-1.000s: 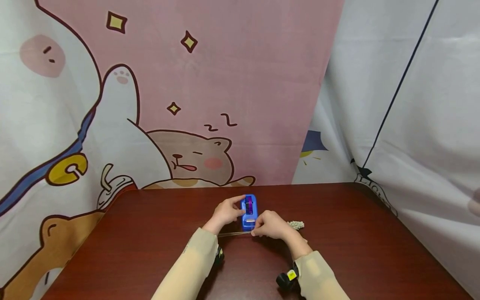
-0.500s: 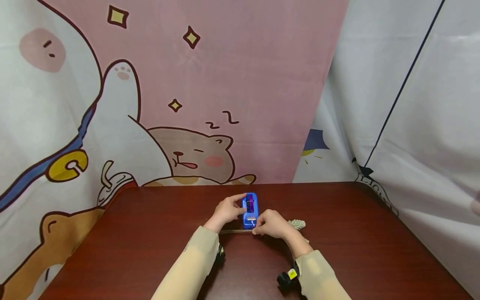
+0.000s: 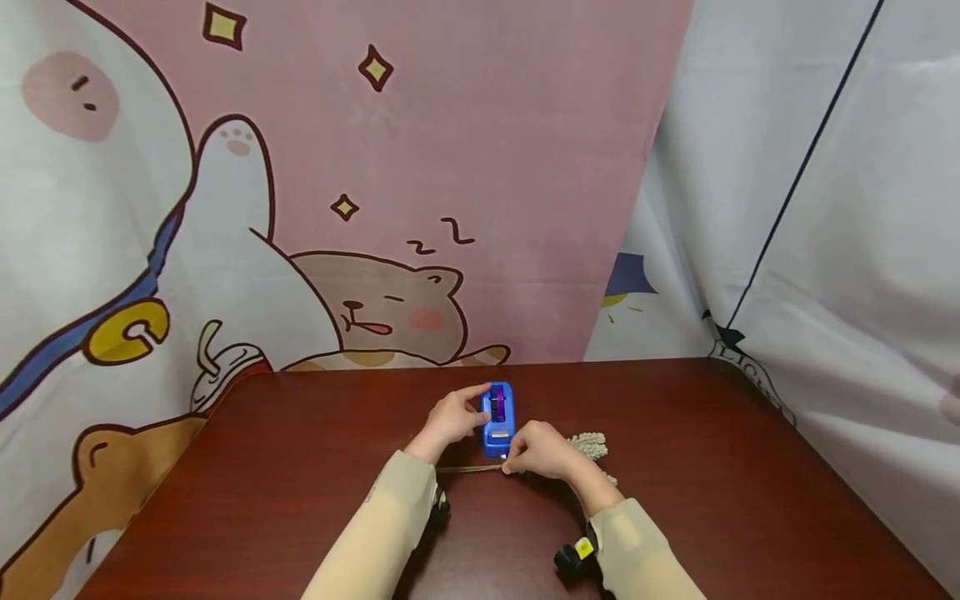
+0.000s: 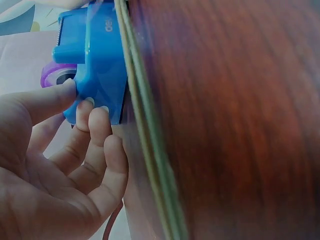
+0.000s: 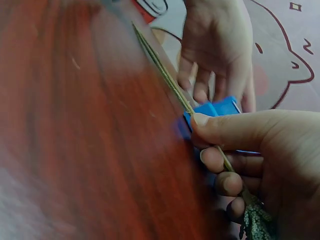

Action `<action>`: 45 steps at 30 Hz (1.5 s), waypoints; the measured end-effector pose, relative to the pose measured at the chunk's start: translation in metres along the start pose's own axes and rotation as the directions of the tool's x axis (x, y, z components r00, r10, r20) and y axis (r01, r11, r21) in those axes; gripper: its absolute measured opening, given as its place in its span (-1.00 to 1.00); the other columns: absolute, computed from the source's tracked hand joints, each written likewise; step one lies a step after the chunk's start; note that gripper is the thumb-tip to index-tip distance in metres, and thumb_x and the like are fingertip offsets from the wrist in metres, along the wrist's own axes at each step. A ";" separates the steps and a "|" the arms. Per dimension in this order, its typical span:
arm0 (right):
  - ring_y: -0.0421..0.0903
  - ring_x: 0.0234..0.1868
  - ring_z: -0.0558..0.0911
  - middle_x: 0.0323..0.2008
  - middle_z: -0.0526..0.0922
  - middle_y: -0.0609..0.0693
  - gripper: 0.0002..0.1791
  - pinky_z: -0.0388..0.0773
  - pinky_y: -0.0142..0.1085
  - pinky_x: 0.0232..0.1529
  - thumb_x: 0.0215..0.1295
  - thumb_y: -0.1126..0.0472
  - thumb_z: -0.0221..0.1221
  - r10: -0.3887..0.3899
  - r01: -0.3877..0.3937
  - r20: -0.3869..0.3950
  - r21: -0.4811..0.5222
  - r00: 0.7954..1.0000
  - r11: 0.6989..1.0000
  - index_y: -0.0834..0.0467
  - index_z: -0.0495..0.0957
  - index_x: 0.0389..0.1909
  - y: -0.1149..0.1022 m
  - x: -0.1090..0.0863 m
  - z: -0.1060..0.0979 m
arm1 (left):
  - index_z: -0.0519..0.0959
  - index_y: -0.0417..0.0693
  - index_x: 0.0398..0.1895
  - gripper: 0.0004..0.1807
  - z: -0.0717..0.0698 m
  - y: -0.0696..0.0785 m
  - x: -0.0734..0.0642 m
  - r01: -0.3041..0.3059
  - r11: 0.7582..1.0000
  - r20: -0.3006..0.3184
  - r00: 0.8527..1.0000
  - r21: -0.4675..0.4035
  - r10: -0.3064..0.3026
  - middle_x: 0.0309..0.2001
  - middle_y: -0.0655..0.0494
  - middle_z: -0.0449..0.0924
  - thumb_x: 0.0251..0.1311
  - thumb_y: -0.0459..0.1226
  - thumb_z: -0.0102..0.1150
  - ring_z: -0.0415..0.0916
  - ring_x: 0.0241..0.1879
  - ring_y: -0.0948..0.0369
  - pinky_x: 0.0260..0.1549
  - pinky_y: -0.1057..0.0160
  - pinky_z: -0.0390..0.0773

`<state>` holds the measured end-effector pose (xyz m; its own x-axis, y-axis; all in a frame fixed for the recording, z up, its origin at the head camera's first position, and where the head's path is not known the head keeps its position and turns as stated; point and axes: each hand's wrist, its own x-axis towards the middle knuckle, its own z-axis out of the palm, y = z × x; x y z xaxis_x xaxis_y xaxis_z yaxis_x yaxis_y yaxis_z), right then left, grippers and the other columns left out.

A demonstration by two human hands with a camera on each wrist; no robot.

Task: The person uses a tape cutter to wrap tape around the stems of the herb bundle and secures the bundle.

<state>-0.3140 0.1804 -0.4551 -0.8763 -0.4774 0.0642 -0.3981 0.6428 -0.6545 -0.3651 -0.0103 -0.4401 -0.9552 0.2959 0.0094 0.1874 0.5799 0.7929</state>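
Observation:
On the table stands a blue tape dispenser (image 3: 497, 442) with a purple tape roll (image 3: 498, 403) in it. My left hand (image 3: 452, 419) holds the dispenser from its left side; the left wrist view shows thumb and fingertips against its blue body (image 4: 102, 75). My right hand (image 3: 546, 450) pinches a bunch of thin greenish stems (image 5: 162, 70) between thumb and fingers, right at the dispenser's near end. Past the little finger the bunch ends in a pale, grainy plant head (image 3: 590, 445). A small shiny bit of tape (image 3: 503, 456) shows between dispenser and right fingertips.
The dark red-brown table (image 3: 300, 500) runs back to a cartoon-printed cloth (image 3: 525, 208). White cloth (image 3: 825, 250) hangs along the right side. A black wrist camera (image 3: 573, 562) sits below the right sleeve.
My right hand has shifted slightly toward me, bringing the stems a little away from the dispenser's near end. My left hand stays on the dispenser. The head view has tilted a little.

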 end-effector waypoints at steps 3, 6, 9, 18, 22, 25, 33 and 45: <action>-0.32 -0.65 0.43 -0.72 0.56 -0.25 -0.80 0.39 -0.39 -0.58 0.04 0.21 0.41 -0.012 0.012 0.007 -0.013 1.000 1.000 0.06 0.67 -0.71 -0.001 -0.001 0.000 | 0.46 0.15 0.31 -0.40 0.000 0.001 0.000 0.006 1.000 -0.008 1.000 0.005 -0.006 -0.51 0.06 0.51 0.17 -0.26 0.33 0.55 -0.58 0.07 -0.60 0.24 0.47; -0.29 -0.66 0.43 -0.74 0.54 -0.23 -0.78 0.39 -0.37 -0.60 0.04 0.22 0.41 0.001 -0.001 0.003 -0.011 1.000 1.000 0.09 0.66 -0.72 -0.003 -0.004 -0.002 | 0.46 0.16 0.31 -0.40 0.003 0.001 0.001 0.003 1.000 0.001 1.000 0.006 -0.003 -0.51 0.07 0.51 0.16 -0.25 0.33 0.53 -0.60 0.10 -0.60 0.24 0.48; -0.28 -0.66 0.43 -0.74 0.54 -0.23 -0.78 0.41 -0.35 -0.59 0.06 0.22 0.41 0.018 -0.018 0.012 -0.008 1.000 1.000 0.11 0.66 -0.71 -0.006 -0.006 -0.005 | 0.47 0.16 0.31 -0.41 0.006 0.000 0.003 0.007 1.000 0.005 1.000 0.010 -0.007 -0.54 0.08 0.50 0.16 -0.25 0.34 0.51 -0.61 0.13 -0.59 0.23 0.49; -0.30 -0.64 0.42 -0.74 0.52 -0.27 -0.78 0.40 -0.35 -0.59 0.06 0.21 0.40 -0.013 0.012 -0.014 -0.073 1.000 0.997 0.11 0.66 -0.70 -0.020 -0.011 -0.018 | 0.54 0.04 0.24 -0.49 -0.010 0.010 -0.003 -0.048 0.997 -0.006 0.999 0.052 0.049 -0.45 -0.06 0.64 0.17 -0.22 0.32 0.58 -0.55 0.05 -0.59 0.26 0.46; -0.29 -0.64 0.41 -0.73 0.52 -0.26 -0.79 0.40 -0.35 -0.60 0.06 0.21 0.40 -0.012 0.010 -0.036 -0.069 0.999 0.998 0.09 0.65 -0.69 -0.025 -0.011 -0.024 | 0.70 -0.06 -0.03 -0.72 -0.030 0.021 -0.013 -0.091 0.995 0.026 0.996 0.042 0.090 -0.39 0.02 0.68 0.21 -0.20 0.28 0.60 -0.48 0.04 -0.52 0.26 0.46; -0.28 -0.64 0.40 -0.72 0.54 -0.23 -0.80 0.38 -0.35 -0.61 0.06 0.20 0.40 -0.011 0.008 -0.061 -0.053 0.998 0.999 0.09 0.64 -0.68 -0.028 -0.011 -0.028 | 0.74 -0.17 -0.20 -0.77 -0.045 0.026 -0.025 -0.160 0.987 0.146 0.977 0.017 0.156 -0.36 -0.01 0.70 0.24 -0.20 0.25 0.62 -0.40 -0.06 -0.44 0.21 0.51; -0.26 -0.62 0.36 -0.71 0.51 -0.22 -0.78 0.29 -0.35 -0.62 0.09 0.21 0.38 0.013 -0.017 -0.126 -0.028 0.992 0.999 0.10 0.63 -0.68 -0.038 -0.015 -0.038 | 0.75 -0.09 -0.17 -0.79 -0.057 0.028 -0.053 -0.334 0.935 0.298 0.910 0.119 0.287 -0.35 0.17 0.71 0.30 -0.21 0.19 0.56 -0.39 0.22 -0.37 0.27 0.53; -0.18 -0.55 0.43 -0.62 0.54 -0.16 -0.85 0.41 -0.29 -0.55 0.09 0.18 0.39 0.067 -0.070 -0.170 -0.012 0.983 0.997 0.12 0.65 -0.55 -0.042 -0.018 -0.045 | 0.73 -0.06 -0.09 -0.76 -0.046 0.025 -0.068 -0.318 0.947 0.233 0.926 0.053 0.298 -0.40 0.11 0.66 0.26 -0.41 0.17 0.35 -0.58 0.24 -0.59 0.32 0.38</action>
<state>-0.2937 0.1890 -0.3954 -0.9344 -0.3242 0.1473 -0.3388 0.6821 -0.6480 -0.3059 -0.0511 -0.3924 -0.7752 0.6233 0.1028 0.4930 0.4951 0.7154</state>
